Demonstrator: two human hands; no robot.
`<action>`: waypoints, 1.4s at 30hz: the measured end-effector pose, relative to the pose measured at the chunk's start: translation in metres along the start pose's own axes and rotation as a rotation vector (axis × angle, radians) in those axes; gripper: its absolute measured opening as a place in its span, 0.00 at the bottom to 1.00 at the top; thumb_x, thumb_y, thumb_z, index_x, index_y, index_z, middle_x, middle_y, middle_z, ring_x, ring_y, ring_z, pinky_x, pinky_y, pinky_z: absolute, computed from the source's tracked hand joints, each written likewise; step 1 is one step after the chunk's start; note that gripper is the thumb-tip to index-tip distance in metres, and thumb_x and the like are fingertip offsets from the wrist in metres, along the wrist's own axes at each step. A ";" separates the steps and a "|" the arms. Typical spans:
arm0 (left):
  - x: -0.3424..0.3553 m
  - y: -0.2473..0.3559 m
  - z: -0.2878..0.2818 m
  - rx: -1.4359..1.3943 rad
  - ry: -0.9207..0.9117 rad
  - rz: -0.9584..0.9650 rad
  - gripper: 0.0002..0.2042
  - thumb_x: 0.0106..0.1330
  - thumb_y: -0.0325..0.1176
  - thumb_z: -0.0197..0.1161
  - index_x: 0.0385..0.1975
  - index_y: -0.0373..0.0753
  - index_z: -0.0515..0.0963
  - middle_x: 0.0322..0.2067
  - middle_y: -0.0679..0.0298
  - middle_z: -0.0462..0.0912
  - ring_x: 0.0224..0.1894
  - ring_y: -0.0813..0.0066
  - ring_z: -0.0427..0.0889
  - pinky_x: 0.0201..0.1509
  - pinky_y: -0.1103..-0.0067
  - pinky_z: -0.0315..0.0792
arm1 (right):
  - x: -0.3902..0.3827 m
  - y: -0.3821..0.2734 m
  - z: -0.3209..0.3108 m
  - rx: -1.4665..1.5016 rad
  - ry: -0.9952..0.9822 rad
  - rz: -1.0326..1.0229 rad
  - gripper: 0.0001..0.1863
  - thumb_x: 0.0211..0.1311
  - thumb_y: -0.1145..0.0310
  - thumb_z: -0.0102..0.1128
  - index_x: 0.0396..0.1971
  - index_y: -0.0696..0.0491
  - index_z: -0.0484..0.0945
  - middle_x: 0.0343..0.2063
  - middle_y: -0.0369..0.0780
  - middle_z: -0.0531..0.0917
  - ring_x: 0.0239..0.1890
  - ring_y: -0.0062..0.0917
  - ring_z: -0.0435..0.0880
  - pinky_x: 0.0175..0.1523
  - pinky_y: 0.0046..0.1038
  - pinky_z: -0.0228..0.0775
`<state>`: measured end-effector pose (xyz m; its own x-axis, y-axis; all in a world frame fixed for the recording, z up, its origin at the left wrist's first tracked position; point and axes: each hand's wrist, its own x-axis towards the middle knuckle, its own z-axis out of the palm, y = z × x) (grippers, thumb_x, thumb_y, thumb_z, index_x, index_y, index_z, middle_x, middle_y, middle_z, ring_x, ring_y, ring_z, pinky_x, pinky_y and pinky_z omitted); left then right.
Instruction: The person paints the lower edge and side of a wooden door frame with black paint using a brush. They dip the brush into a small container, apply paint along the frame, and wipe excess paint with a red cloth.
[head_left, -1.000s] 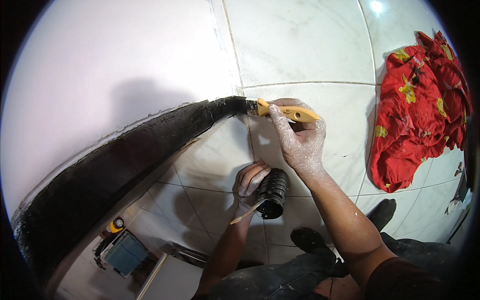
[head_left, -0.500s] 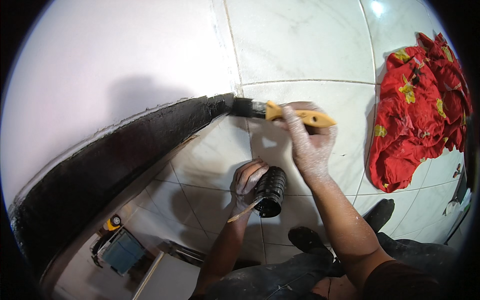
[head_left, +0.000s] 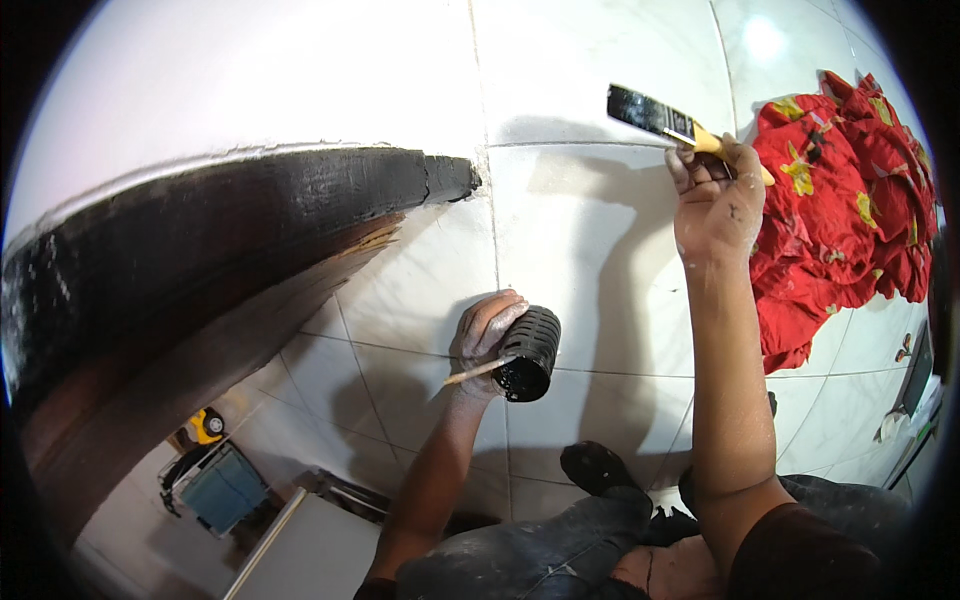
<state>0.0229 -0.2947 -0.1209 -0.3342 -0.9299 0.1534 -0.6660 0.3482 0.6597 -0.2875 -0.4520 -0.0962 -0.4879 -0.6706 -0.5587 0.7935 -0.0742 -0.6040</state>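
Observation:
My right hand [head_left: 716,205] is closed round the yellow handle of a flat paintbrush [head_left: 655,115], its bristles coated black and pointing left. The brush is held up in the air, apart from the wall and wood. My left hand [head_left: 489,330] grips a black ribbed cup [head_left: 533,345] with its mouth turned toward me; wet black paint shows inside. A thin wooden stick [head_left: 478,371] lies across the rim on the left-hand side. At the left, a long board [head_left: 300,190] runs along the white wall, its face painted black and its underside showing bare brown wood.
A crumpled red cloth with yellow flowers [head_left: 835,220] lies on the white tiled floor [head_left: 560,230] at right. A blue bin-like object [head_left: 222,490] and a yellow item with a black wheel [head_left: 208,426] are at lower left, near a pale panel [head_left: 310,550]. My dark-covered foot [head_left: 597,468] is below.
My right hand has lifted the brush off the board's end and swung it up and right, with the bristles turned upward. The cup in my left hand has shifted slightly up.

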 end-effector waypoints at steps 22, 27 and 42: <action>-0.044 0.031 -0.005 -0.341 0.119 -0.287 0.49 0.51 0.31 0.89 0.73 0.37 0.66 0.68 0.53 0.76 0.69 0.60 0.78 0.75 0.64 0.73 | -0.024 -0.055 0.038 0.036 -0.172 -0.012 0.16 0.78 0.63 0.65 0.51 0.60 0.73 0.44 0.50 0.86 0.44 0.37 0.89 0.51 0.36 0.84; -0.032 0.059 0.019 -0.509 0.266 -0.315 0.43 0.54 0.25 0.86 0.71 0.33 0.68 0.64 0.54 0.79 0.66 0.65 0.80 0.73 0.67 0.76 | -0.019 -0.078 0.031 0.047 -0.107 -0.037 0.18 0.78 0.62 0.66 0.51 0.61 0.74 0.45 0.50 0.86 0.45 0.37 0.89 0.50 0.35 0.86; 0.016 0.061 0.047 -0.535 0.214 -0.341 0.40 0.50 0.22 0.87 0.66 0.32 0.75 0.59 0.58 0.83 0.61 0.68 0.83 0.70 0.69 0.78 | -0.042 -0.073 0.040 -0.267 -0.497 -0.144 0.12 0.76 0.70 0.68 0.50 0.62 0.82 0.43 0.48 0.90 0.42 0.34 0.93 0.53 0.36 0.91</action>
<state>-0.0543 -0.2827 -0.1126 0.0123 -0.9997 -0.0222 -0.2698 -0.0246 0.9626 -0.3106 -0.4478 -0.0064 -0.3033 -0.9385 -0.1652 0.5812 -0.0448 -0.8125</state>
